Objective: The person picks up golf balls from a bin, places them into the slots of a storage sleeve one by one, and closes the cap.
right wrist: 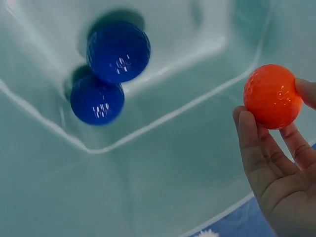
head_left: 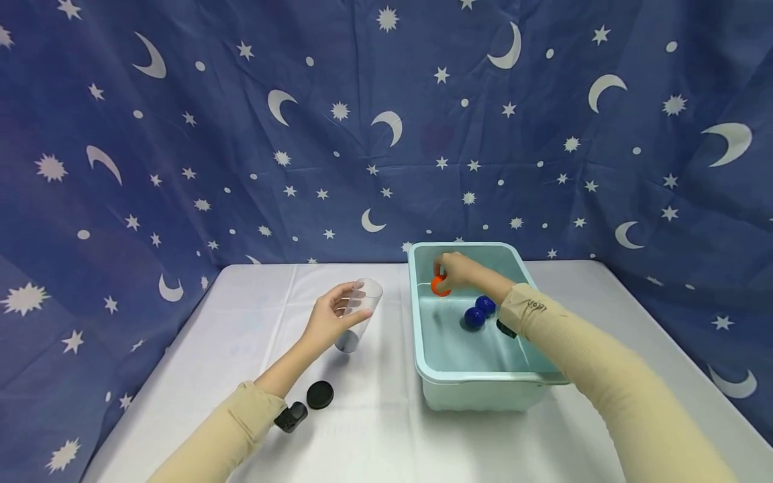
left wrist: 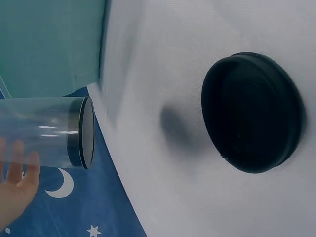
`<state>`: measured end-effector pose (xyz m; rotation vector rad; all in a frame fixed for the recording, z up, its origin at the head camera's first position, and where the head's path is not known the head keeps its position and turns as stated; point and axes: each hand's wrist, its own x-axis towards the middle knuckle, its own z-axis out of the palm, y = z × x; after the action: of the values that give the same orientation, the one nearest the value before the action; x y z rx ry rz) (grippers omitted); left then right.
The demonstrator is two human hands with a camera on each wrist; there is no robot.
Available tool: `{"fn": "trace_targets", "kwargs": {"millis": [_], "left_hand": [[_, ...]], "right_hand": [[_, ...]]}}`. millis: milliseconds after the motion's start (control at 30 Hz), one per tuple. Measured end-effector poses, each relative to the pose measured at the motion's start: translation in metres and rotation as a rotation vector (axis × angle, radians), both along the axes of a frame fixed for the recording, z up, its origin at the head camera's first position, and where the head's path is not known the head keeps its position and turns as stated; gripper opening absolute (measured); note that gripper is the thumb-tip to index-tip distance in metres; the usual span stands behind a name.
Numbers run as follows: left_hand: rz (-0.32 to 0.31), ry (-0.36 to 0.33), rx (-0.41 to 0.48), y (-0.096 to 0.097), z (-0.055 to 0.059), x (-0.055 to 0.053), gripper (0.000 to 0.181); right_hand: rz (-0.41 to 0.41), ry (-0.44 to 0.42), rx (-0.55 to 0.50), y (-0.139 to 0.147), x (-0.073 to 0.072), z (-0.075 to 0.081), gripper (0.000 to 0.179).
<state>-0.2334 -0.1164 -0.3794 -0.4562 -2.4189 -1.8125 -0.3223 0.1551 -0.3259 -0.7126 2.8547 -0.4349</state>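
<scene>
We see the person's left grip [head_left: 327,322] curled round a clear cylinder [head_left: 360,327], which tilts so that its upper end leans to the right and its dark-banded base points left and near. The right grip [head_left: 460,270] pinches an orange ball [head_left: 440,287] between thumb and fingertips, within the far left part of a pale aqua tub [head_left: 477,396]. To the right and nearer, we find two blue balls [head_left: 474,318] touching each other on the tub's floor (glossy, both of them). A round black cap [head_left: 320,395] lies on the white surface [head_left: 374,436], to the left of the tub and nearer than the cylinder. Behind everything hangs a blue cloth [head_left: 338,181] with pale moons and stars.
</scene>
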Motion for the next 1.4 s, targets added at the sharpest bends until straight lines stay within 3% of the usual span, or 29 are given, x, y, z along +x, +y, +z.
{"fn": "trace_targets", "kwargs": {"millis": [233,500,533,700,833,967,1133,1400], "left_hand": [[0.023,0.007,-0.034,0.001,0.005,-0.003,0.056],[0.026,0.015,-0.035,0.004,0.010,-0.008,0.056],[0.035,0.012,-0.040,0.006,0.015,-0.005,0.056],[0.081,-0.014,-0.068,0.012,0.018,-0.005,0.057],[0.091,0.002,-0.083,0.015,0.016,-0.010,0.058],[0.056,0.021,-0.070,0.020,0.018,-0.013,0.057],[0.026,0.024,-0.064,0.025,0.022,-0.011,0.058],[0.032,0.037,-0.105,0.030,0.027,-0.009,0.058]], "right_hand": [[0.027,-0.008,-0.110,0.002,0.007,0.022,0.023],[-0.028,0.003,-0.217,0.002,0.020,0.053,0.030],[-0.025,-0.003,-0.240,0.002,0.021,0.056,0.031],[0.015,-0.020,-0.337,-0.004,0.030,0.066,0.030],[0.050,-0.034,-0.379,-0.013,0.038,0.071,0.029],[0.080,-0.051,-0.396,-0.023,0.046,0.073,0.032],[0.109,-0.046,-0.378,-0.033,0.052,0.072,0.033],[0.149,0.000,-0.350,-0.045,0.056,0.068,0.031]]}}
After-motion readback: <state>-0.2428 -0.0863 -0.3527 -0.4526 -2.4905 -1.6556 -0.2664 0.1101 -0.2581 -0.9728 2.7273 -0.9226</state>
